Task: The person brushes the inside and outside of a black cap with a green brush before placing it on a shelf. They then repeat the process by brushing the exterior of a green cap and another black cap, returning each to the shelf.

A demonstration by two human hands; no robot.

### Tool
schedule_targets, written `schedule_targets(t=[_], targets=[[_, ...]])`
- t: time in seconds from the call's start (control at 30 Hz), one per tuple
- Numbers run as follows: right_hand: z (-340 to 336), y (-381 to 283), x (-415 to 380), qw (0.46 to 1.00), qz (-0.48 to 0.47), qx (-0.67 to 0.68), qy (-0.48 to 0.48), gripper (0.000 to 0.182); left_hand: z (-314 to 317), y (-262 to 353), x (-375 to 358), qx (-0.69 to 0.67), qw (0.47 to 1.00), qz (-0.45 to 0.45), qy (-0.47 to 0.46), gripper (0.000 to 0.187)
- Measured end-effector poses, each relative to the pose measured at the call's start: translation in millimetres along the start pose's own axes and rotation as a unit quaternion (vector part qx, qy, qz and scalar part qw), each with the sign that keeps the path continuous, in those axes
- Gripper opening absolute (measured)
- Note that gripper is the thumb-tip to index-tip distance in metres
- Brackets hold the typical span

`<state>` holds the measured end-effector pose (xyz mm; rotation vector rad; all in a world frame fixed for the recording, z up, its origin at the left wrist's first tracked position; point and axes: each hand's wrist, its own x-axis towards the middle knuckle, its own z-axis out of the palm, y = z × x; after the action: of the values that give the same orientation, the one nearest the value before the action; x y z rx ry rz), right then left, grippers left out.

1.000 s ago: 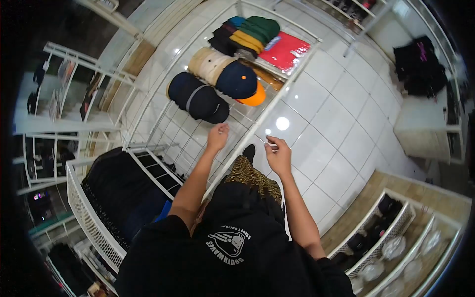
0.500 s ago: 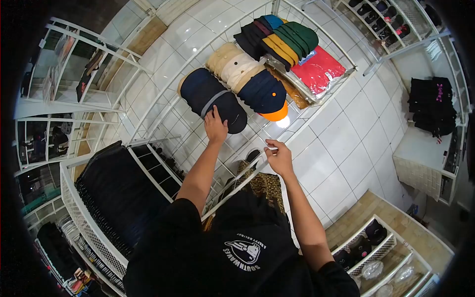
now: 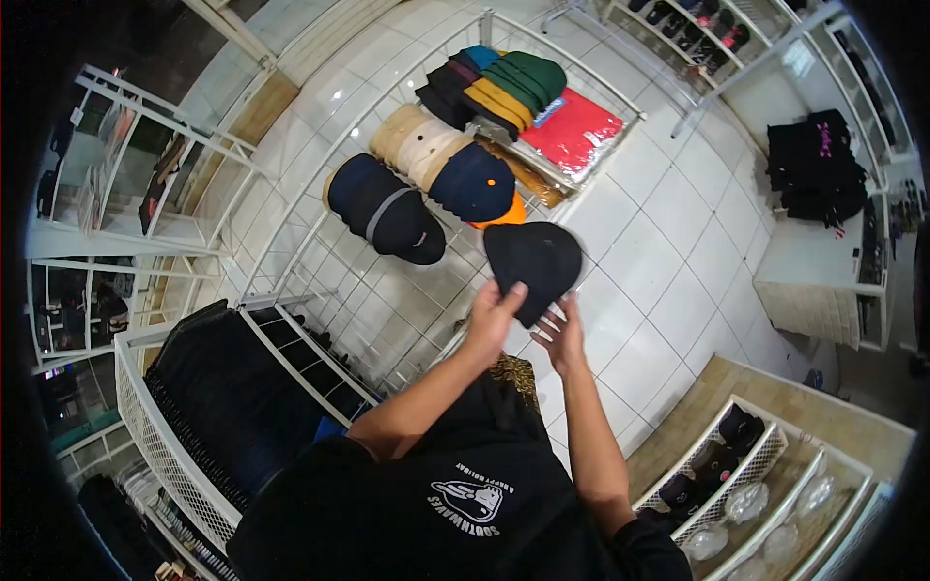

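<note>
My left hand (image 3: pixel 491 315) grips the brim of a black cap (image 3: pixel 534 261) and holds it up over the white wire shelf (image 3: pixel 320 252). My right hand (image 3: pixel 561 334) is just under the cap's lower edge, fingers spread and touching it. On the shelf beyond lie a stack of dark navy caps (image 3: pixel 385 210), a row of beige caps (image 3: pixel 415 145) ending in a navy cap with an orange brim (image 3: pixel 477 184), and a row of coloured caps (image 3: pixel 496 84). A red packaged item (image 3: pixel 575 131) lies at the shelf's far end.
A lower wire rack (image 3: pixel 174 426) with dark folded clothes stands at my left. Black folded garments (image 3: pixel 819 165) sit on a white shelf at the right. A wooden-floored wire bin (image 3: pixel 765 484) with caps is at lower right. White floor tiles lie below.
My left hand went to the navy cap stack, then came back holding a black cap. My right hand left the shelf's rail and moved under the cap.
</note>
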<state>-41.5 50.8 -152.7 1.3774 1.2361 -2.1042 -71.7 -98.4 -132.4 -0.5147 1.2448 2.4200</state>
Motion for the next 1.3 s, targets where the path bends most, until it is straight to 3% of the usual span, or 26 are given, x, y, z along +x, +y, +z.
schedule_targets(t=[0.03,0.07,0.17,0.23,0.27,0.33,0.4,0.47,0.6,0.67,0.73,0.8,0.83,0.87,0.93,0.97,1.0,1.13,1.2,1.27,1.3], targets=[[-26,-4,-5,0.996,0.005,0.082,-0.035,0.079,24,0,-22,-0.014,0.999,-0.028,-0.044,0.024],[-48,-3,-10,0.969,-0.113,0.174,-0.134,0.077,40,-10,-39,-0.035,0.994,-0.043,-0.098,0.024],[-119,-24,-65,0.950,-0.198,0.231,-0.068,0.065,79,-41,-82,0.028,0.981,-0.073,-0.180,0.026],[-173,-22,-97,0.934,-0.249,0.255,-0.014,0.062,105,-55,-111,0.151,0.926,-0.162,-0.305,0.032],[-204,-19,-115,0.927,-0.278,0.252,0.013,0.060,106,-70,-113,0.190,0.875,-0.165,-0.414,0.042],[-259,-11,-162,0.898,-0.360,0.247,0.065,0.058,104,-99,-101,0.185,0.822,-0.305,-0.444,0.061],[-308,8,-203,0.876,-0.381,0.283,0.087,0.057,125,-121,-105,0.164,0.833,-0.359,-0.388,0.085],[-361,34,-240,0.860,-0.390,0.318,0.080,0.057,173,-152,-143,0.280,0.832,-0.286,-0.385,0.087],[-431,89,-317,0.836,-0.435,0.314,0.117,0.045,265,-207,-216,0.174,0.718,-0.389,-0.550,0.068],[-452,109,-354,0.808,-0.452,0.322,0.200,0.042,302,-232,-253,0.240,0.693,-0.323,-0.598,0.053],[-482,136,-381,0.773,-0.484,0.308,0.270,0.036,331,-262,-276,0.200,0.617,-0.400,-0.648,0.044],[-499,151,-425,0.750,-0.498,0.263,0.347,0.026,359,-284,-307,0.218,0.529,-0.356,-0.738,0.039],[-508,161,-440,0.746,-0.486,0.238,0.388,0.026,371,-288,-336,0.218,0.541,-0.334,-0.740,0.040],[-517,172,-455,0.740,-0.473,0.213,0.427,0.025,381,-298,-361,0.219,0.516,-0.336,-0.757,0.040],[-535,182,-479,0.705,-0.497,0.215,0.457,0.027,401,-310,-404,0.229,0.578,-0.355,-0.698,0.042],[-539,182,-497,0.620,-0.473,0.060,0.623,0.029,411,-309,-423,0.215,0.577,-0.343,-0.709,0.041],[-541,176,-516,0.503,-0.417,-0.098,0.751,0.031,422,-314,-437,0.211,0.576,-0.344,-0.711,0.040],[-573,126,-604,0.249,-0.415,-0.233,0.844,0.029,464,-308,-485,0.191,0.576,-0.334,-0.721,0.044],[-605,99,-638,0.145,-0.358,-0.289,0.876,0.030,477,-301,-500,0.174,0.567,-0.338,-0.731,0.045],[-640,83,-661,0.129,-0.282,-0.306,0.900,0.039,487,-296,-507,0.176,0.568,-0.349,-0.724,0.046],[-658,77,-668,0.128,-0.288,-0.306,0.898,0.039,490,-296,-508,0.162,0.566,-0.371,-0.718,0.046]])
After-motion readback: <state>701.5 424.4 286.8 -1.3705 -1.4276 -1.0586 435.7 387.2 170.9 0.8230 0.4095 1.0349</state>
